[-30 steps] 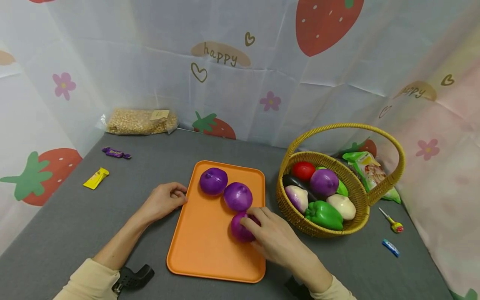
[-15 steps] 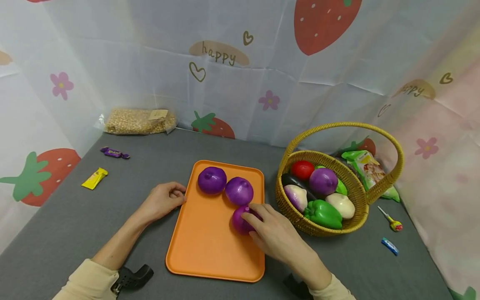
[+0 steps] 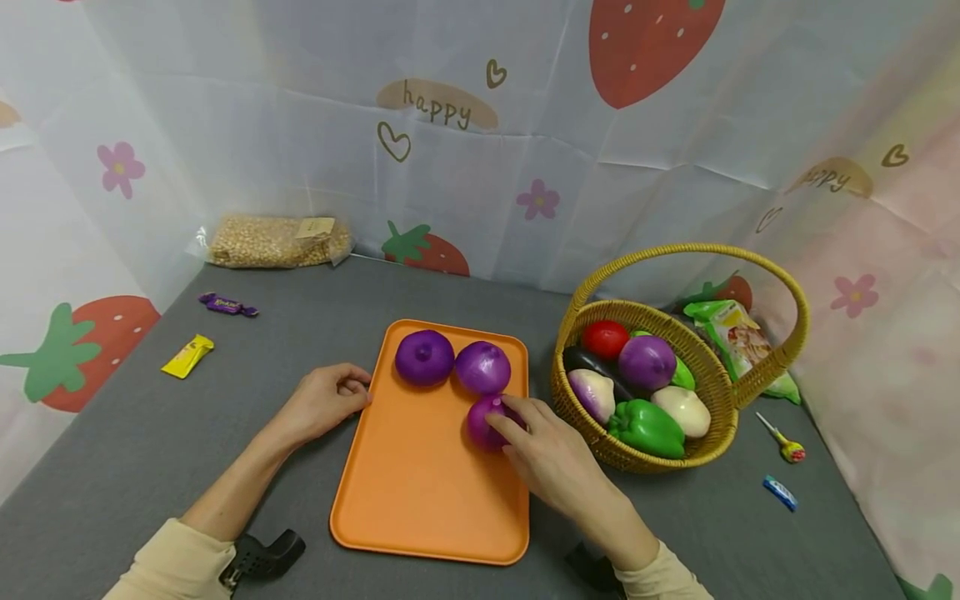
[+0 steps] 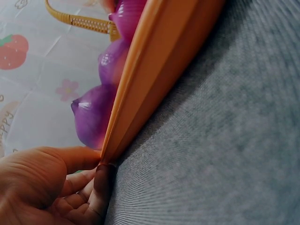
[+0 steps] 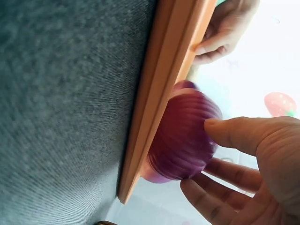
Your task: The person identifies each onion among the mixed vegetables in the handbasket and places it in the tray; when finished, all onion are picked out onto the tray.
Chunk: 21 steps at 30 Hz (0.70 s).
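An orange tray lies on the grey cloth with three purple onions on it. My left hand pinches the tray's left rim; in the left wrist view the thumb is at the edge, with the fingers below. With thumb and fingers, my right hand holds the nearest onion, a pinkish-purple one with ridges in the right wrist view. Right behind it sits a second onion. The third onion is at the tray's far left, beside the second.
Right of the tray stands a wicker basket of vegetables, including a green pepper. A lollipop and a blue-wrapped sweet lie farther right. Two wrapped sweets, yellow and purple, and a grain bag are at left.
My right hand has slid its onion away from me, up the tray. The middle onion has shifted slightly back and right, and the far-left onion has turned. My left hand stays at the rim.
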{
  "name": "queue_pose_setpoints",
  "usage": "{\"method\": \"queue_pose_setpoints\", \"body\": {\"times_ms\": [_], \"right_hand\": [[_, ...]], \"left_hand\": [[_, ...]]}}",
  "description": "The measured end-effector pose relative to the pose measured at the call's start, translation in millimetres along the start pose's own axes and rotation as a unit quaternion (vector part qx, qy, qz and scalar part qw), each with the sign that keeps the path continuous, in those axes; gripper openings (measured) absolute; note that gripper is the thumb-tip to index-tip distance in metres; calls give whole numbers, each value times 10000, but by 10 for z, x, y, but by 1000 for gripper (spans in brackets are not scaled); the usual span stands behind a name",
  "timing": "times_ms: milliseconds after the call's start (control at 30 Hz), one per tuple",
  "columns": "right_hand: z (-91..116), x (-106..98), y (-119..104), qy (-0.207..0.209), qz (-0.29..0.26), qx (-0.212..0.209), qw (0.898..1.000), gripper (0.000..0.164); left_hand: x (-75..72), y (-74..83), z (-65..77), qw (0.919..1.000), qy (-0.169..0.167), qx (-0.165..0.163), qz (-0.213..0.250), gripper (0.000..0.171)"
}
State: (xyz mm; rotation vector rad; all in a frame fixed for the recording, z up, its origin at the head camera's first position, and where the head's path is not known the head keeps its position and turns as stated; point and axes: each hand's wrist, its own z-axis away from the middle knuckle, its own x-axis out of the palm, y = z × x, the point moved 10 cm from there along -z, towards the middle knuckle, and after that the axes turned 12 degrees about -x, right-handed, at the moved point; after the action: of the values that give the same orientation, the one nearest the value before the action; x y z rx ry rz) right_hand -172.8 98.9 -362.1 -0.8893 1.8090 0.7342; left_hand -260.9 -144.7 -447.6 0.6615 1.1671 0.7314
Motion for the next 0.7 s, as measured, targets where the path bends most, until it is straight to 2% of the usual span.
{"method": "queue_pose_setpoints", "body": {"times_ms": [700], "right_hand": [[0, 2, 9, 152, 42, 98, 9998, 44]], "left_hand": [[-1, 14, 8, 10000, 13, 25, 20, 28]]}}
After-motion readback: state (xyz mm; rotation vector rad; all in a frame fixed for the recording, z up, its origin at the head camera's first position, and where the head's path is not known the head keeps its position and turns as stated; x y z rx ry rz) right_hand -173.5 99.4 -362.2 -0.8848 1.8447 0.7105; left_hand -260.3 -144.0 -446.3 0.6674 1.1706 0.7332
